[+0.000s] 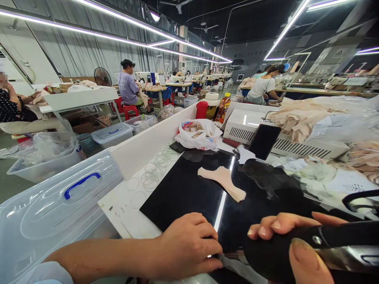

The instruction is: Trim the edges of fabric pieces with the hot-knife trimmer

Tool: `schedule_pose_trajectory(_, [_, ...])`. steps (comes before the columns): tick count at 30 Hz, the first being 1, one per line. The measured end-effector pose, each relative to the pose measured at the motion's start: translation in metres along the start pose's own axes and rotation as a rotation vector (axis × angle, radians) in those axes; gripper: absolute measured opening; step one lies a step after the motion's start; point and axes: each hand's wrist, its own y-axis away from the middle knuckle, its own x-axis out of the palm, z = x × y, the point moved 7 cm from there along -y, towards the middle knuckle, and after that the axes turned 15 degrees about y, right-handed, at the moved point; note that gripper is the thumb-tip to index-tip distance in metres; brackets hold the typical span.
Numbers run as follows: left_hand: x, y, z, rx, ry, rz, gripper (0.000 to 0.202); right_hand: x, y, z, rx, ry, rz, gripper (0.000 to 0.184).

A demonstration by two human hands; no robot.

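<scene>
My right hand (304,244) is wrapped round a bulky black handheld tool (275,248) with a screw and a metal strip on its side; its exact kind does not show. Beside the tool's front end, my left hand (189,244) is closed, fingers curled down over the near edge of the black board (183,189). Whatever lies under those fingertips is hidden; a pale, thin, shiny material (237,264) shows just to their right. Beyond both hands, a small stack of beige fabric pieces (225,181) rests on the board.
Left of the board lie several thin rings (154,169). Behind it are a white plastic bag (198,136), a dark phone (265,140) and a white vented machine (242,126). Beige cloth (304,118) is heaped right. A clear lidded bin (65,213) stands left. Other people sit farther off.
</scene>
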Motion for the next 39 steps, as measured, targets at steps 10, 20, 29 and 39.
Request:
schedule_pose_trajectory(10, [-0.003,0.001,0.000,0.001,-0.044,-0.008,0.022,0.003,0.007,-0.007,0.001,-0.085,0.085,0.040])
schedule_pose_trajectory(20, [-0.004,0.023,-0.006,0.106,-0.174,-0.031,0.018,0.002,0.007,-0.006,-0.006,-0.066,0.059,0.041])
schedule_pose_trajectory(29, [-0.006,0.022,-0.007,0.119,-0.176,-0.021,0.018,0.012,0.009,-0.001,-0.006,-0.036,0.026,0.043])
schedule_pose_trajectory(39, [-0.008,0.019,0.001,0.064,-0.101,-0.057,0.016,0.012,0.010,-0.002,0.029,-0.077,0.039,0.041])
